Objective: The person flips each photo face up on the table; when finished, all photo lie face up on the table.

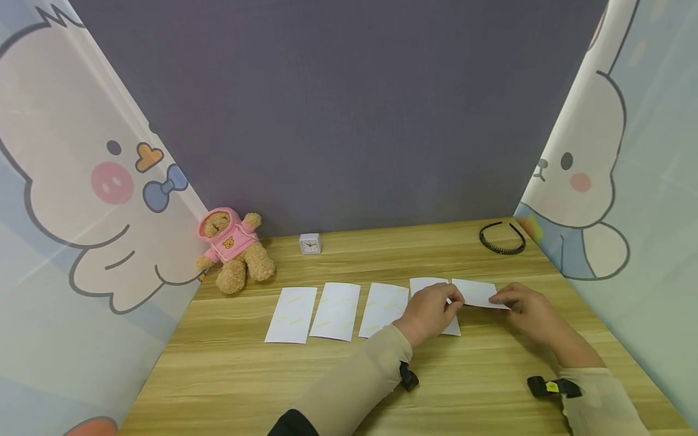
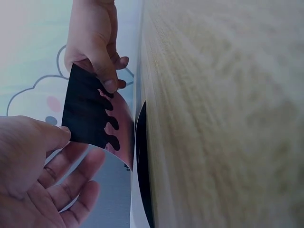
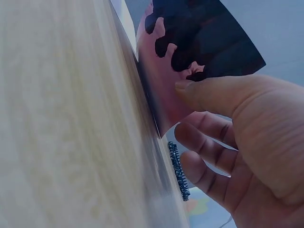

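Observation:
Between my two hands a photo card (image 1: 474, 293) is held raised from the wooden table. Its white back shows in the head view, and its black and pink printed front (image 2: 88, 107) faces the wrist cameras. My left hand (image 1: 431, 309) pinches its left end between thumb and fingers. At the other end, my right hand (image 1: 526, 312) pinches it with the thumb on the printed side. The card bows slightly in the wrist views. Left of it, white-backed cards (image 1: 290, 315) lie in a row, the rightmost card (image 1: 425, 282) partly hidden under my left hand.
A teddy bear (image 1: 234, 248) in a pink hoodie leans at the back left, with a small white clock (image 1: 310, 243) beside it. The black headband (image 1: 501, 249) lies at the back right. Printed walls (image 1: 627, 339) border both table sides; a dark panel (image 1: 354, 121) stands behind.

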### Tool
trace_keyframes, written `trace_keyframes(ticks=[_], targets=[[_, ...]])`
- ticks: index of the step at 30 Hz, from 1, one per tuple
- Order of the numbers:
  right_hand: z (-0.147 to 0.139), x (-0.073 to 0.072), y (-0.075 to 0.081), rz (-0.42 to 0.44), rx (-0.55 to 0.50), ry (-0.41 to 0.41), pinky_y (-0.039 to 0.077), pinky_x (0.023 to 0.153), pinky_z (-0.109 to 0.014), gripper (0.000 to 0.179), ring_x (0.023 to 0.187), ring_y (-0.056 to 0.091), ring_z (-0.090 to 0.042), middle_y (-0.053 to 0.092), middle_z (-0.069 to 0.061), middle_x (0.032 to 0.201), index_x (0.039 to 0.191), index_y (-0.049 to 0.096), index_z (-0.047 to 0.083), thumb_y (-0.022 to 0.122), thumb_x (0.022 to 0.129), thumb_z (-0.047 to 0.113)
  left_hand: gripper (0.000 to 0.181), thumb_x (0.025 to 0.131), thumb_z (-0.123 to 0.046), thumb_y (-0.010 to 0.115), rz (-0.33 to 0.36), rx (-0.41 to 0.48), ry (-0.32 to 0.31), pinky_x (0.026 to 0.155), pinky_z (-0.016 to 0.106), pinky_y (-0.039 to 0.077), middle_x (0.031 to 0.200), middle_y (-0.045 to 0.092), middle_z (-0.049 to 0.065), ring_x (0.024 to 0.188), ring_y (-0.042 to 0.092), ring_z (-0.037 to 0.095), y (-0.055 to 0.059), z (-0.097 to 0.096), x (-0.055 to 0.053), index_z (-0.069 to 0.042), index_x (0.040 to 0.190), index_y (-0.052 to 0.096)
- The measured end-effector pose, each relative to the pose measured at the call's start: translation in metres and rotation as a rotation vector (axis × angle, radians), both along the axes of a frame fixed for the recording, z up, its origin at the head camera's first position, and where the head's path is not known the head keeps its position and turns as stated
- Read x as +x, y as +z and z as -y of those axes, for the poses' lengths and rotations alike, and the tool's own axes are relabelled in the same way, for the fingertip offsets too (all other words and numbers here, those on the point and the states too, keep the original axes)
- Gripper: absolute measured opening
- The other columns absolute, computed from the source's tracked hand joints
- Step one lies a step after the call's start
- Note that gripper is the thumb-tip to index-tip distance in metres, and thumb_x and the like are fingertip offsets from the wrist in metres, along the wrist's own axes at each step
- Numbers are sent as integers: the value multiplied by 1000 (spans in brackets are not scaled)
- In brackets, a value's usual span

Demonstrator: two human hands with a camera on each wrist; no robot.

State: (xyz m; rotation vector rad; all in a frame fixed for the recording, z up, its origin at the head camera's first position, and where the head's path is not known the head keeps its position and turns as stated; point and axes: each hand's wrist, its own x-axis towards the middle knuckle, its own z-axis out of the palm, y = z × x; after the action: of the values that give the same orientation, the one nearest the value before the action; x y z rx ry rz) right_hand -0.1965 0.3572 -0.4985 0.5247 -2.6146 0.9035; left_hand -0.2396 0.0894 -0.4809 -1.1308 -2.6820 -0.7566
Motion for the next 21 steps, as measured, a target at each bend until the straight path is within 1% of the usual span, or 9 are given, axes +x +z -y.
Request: trace_keyframes(ticks=[2, 5, 7, 10, 13, 15, 18, 21], targets=[[-1, -1, 0, 5, -2, -12, 55, 69, -26, 46, 95, 62, -4, 69, -6, 107, 106, 80, 7, 66, 74, -23, 6, 106, -30, 66, -2, 10, 1, 70, 4, 40, 97, 62, -21, 78, 51, -17, 0, 0, 0, -29, 107, 72], [-2, -1, -1, -13, 6, -38, 53, 69, -23, 47, 94, 60, -2, 69, -4, 106, 105, 81, 10, 66, 75, -23, 5, 105, -30, 67, -1, 38, 3, 70, 4, 40, 98, 62, -21, 79, 52, -17, 1, 1, 0, -30, 108, 71], [-2, -1, -1, -28, 10, -50, 52, 70, -23, 47, 95, 58, -2, 69, -3, 106, 104, 81, 11, 66, 76, -23, 5, 105, -31, 67, -2, 59, 5, 71, 4, 40, 101, 63, -21, 81, 57, -14, 1, 1, 0, -30, 108, 71], [-1, -1, 0, -55, 11, -64, 51, 68, -23, 47, 93, 57, -3, 70, -2, 105, 104, 81, 12, 66, 76, -23, 7, 105, -32, 68, -2, 80, 7, 73, 4, 40, 106, 65, -20, 87, 64, -8, 2, 1, 0, -29, 111, 70], [0, 0, 0, -72, 6, -67, 50, 65, -24, 46, 92, 56, -5, 70, -3, 105, 103, 81, 11, 66, 75, -23, 10, 104, -35, 69, -1, 78, 11, 74, 4, 40, 109, 65, -21, 90, 67, -4, 4, 1, 1, -30, 113, 70], [0, 0, 1, -76, 3, -75, 50, 64, -24, 45, 91, 56, -5, 70, -3, 104, 103, 80, 11, 66, 75, -22, 12, 103, -36, 70, 1, 76, 13, 74, 4, 40, 110, 65, -21, 90, 67, -3, 4, 2, 1, -30, 113, 70], [1, 0, 2, -71, -20, -91, 48, 60, -24, 43, 85, 55, -7, 69, -2, 102, 103, 80, 11, 67, 76, -21, 11, 103, -35, 70, 1, 71, 18, 73, 5, 41, 112, 65, -20, 90, 67, -3, 4, 2, 1, -30, 113, 69], [2, 0, 3, -90, -53, -110, 49, 59, -22, 41, 85, 54, -5, 69, -3, 102, 103, 79, 10, 69, 77, -20, 10, 103, -32, 70, 0, 69, 23, 72, 5, 41, 114, 65, -20, 90, 67, -4, 3, 2, 1, -30, 113, 70]])
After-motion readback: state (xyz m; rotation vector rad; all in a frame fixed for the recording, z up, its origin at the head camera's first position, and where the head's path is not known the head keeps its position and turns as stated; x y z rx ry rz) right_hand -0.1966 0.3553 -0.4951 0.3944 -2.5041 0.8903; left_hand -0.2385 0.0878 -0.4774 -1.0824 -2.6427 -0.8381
